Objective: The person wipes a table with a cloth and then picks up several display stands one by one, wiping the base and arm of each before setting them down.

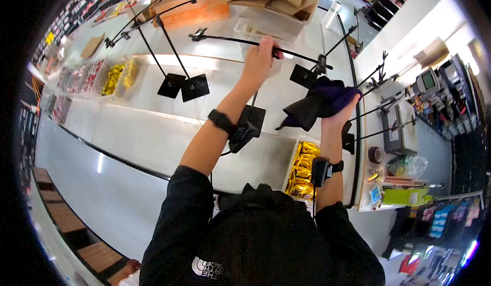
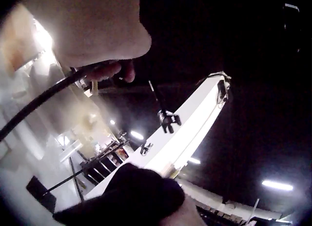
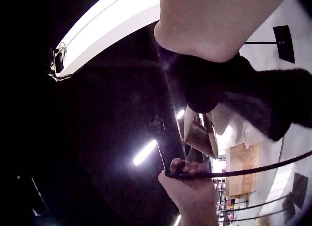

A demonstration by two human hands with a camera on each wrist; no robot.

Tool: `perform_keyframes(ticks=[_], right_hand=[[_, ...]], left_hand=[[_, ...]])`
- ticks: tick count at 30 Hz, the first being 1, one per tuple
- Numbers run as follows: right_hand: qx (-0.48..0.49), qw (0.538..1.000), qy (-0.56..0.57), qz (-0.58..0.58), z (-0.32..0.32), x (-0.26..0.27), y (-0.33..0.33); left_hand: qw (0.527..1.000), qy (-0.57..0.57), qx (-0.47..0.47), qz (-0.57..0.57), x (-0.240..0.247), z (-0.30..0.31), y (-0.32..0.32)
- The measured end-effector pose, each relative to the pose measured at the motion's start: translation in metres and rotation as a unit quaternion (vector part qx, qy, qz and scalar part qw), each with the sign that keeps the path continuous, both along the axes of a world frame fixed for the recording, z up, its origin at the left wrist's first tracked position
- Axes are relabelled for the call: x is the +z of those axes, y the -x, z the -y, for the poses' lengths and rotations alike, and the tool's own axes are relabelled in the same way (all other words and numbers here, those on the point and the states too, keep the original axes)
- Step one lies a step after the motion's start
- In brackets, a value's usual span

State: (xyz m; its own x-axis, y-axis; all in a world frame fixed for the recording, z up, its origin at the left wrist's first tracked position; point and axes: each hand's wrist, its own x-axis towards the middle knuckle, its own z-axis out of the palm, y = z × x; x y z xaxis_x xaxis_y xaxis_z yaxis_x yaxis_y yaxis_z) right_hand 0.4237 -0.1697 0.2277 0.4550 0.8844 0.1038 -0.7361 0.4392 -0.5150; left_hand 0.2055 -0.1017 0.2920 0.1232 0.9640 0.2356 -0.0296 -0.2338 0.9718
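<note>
a hand point(image 1: 260, 61) on a black rod point(image 1: 232, 39), a hand point(image 1: 338, 113) on a dark cloth point(image 1: 314, 104)
the left hand's fingers are clamped round the rod above the middle of the surface point(image 1: 240, 168); the right hand's, partly hidden, are clamped on the cloth near the surface's right edge, with a bin of yellow packets point(image 1: 303, 171) by the near right corner.
</note>
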Motion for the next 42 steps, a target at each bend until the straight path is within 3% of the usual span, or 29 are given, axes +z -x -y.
perform_keyframes(ticks=[1,2,4,5,6,8,10,14,18,22,24,26,27,28,29,30,31,32,33,34,36,37,39,40,42], right_hand=[[-0.005,0.998,0.065,0.015,0.005,0.0,0.005],[-0.09,0.98,0.176,-0.011,-0.001,0.005,0.019],[-0.091,0.984,0.153,0.004,-0.017,-0.005,0.041],[-0.04,0.989,0.141,-0.017,-0.028,-0.004,0.052],[0.013,0.991,0.128,-0.037,-0.037,-0.002,0.066],[0.085,0.995,0.055,-0.023,-0.033,0.047,0.108],[0.081,0.993,0.083,0.017,-0.055,0.048,0.141],[-0.124,0.963,0.062,0.23,-0.059,0.057,0.181],[-0.122,0.957,0.038,0.261,-0.059,0.043,0.187],[-0.191,0.935,0.017,0.297,-0.062,0.008,0.191],[-0.188,0.89,0.07,0.41,-0.06,-0.038,0.189],[-0.076,0.872,0.16,0.456,-0.049,-0.092,0.185],[-0.091,0.856,0.18,0.476,-0.043,-0.108,0.189],[-0.054,0.909,0.205,0.358,-0.034,-0.1,0.192],[-0.1,0.881,0.212,0.41,-0.037,-0.111,0.195],[-0.147,0.848,0.217,0.46,-0.047,-0.128,0.197],[-0.087,0.844,0.246,0.469,-0.06,-0.15,0.202],[-0.048,0.917,0.231,0.322,-0.065,-0.123,0.205],[-0.089,0.92,0.177,0.338,-0.058,-0.098,0.205],[-0.129,0.918,0.12,0.356,-0.051,-0.047,0.196],[-0.157,0.897,0.053,0.411,-0.046,0.004,0.188],[-0.129,0.914,0.069,0.379,-0.045,0.013,0.191],[-0.065,0.934,0.109,0.334,-0.041,0.009,0.193],[-0.129,0.927,0.06,0.347,-0.045,-0.015,0.204],[-0.142,0.926,0.064,0.343,-0.045,-0.039,0.21]], left_hand=[[0.996,-0.084,-0.001,-0.038,-0.001,-0.005,0.007],[0.983,-0.167,-0.006,-0.073,0.0,-0.01,0.012],[0.983,-0.175,-0.038,-0.027,0.001,-0.012,0.019],[0.977,-0.186,-0.026,-0.103,0.007,-0.008,0.026],[0.971,-0.212,-0.041,-0.105,0.006,-0.012,0.028],[0.958,-0.24,-0.032,-0.153,0.012,-0.013,0.028],[0.95,-0.259,-0.03,-0.17,0.016,-0.013,0.03],[0.939,-0.261,-0.015,-0.221,0.011,-0.016,0.046],[0.944,-0.236,-0.037,-0.227,0.012,-0.014,0.048],[0.954,-0.235,-0.03,-0.182,0.009,-0.02,0.041],[0.975,-0.193,-0.051,-0.098,0.003,-0.023,0.038],[0.975,-0.203,-0.026,-0.087,0.0,-0.024,0.034],[0.977,-0.186,-0.082,-0.066,-0.001,-0.024,0.034],[0.975,-0.167,-0.138,-0.046,-0.002,-0.022,0.035],[0.982,-0.167,-0.073,-0.042,0.001,-0.016,0.028],[0.982,-0.167,-0.081,-0.044,-0.004,-0.018,0.033],[0.983,-0.112,-0.128,0.062,-0.012,-0.022,0.042],[0.97,-0.049,-0.17,0.167,-0.01,-0.018,0.042],[0.985,-0.087,-0.101,0.113,-0.008,-0.015,0.035],[0.985,-0.081,-0.103,0.114,-0.009,-0.016,0.036],[0.979,-0.015,-0.114,0.171,-0.012,-0.016,0.043],[0.991,-0.061,-0.06,0.106,-0.01,-0.013,0.039],[0.989,-0.051,-0.051,0.131,-0.008,-0.01,0.036],[0.985,-0.048,-0.04,0.158,-0.007,-0.007,0.034],[0.966,-0.019,-0.06,0.25,-0.008,-0.008,0.035]])
